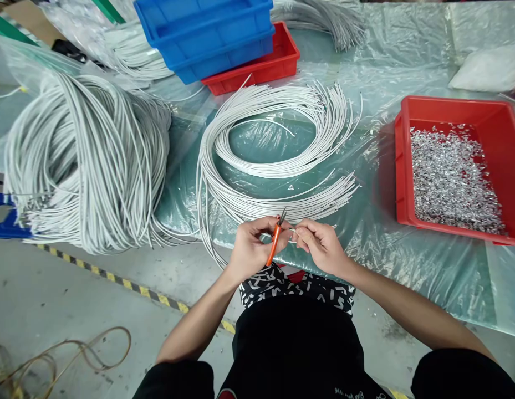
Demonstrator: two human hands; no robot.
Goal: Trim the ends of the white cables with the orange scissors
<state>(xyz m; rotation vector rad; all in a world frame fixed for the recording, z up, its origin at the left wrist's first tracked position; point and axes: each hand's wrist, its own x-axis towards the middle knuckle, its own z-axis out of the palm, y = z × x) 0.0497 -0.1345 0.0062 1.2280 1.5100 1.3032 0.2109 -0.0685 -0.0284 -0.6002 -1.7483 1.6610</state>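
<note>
My left hand (251,246) is closed around small orange-handled snips (274,244), whose dark pointed blades tip up and away from me. Close beside it, my right hand (319,245) pinches the thin end of a white cable (293,229) between thumb and fingertips. The cable end spans the small gap between both hands; its exact tip is too small to make out. Just beyond my hands lies a looped bundle of white cables (265,166) on the plastic-covered table (377,260), its many cut ends fanning to the right.
A large coil of cables (91,160) hangs over the table edge at left. Stacked blue bins (211,41) stand behind, on a red bin (257,75). At right, a red tray (457,108) contains small shiny metal pieces (452,177). A brown hose (103,366) lies on the floor.
</note>
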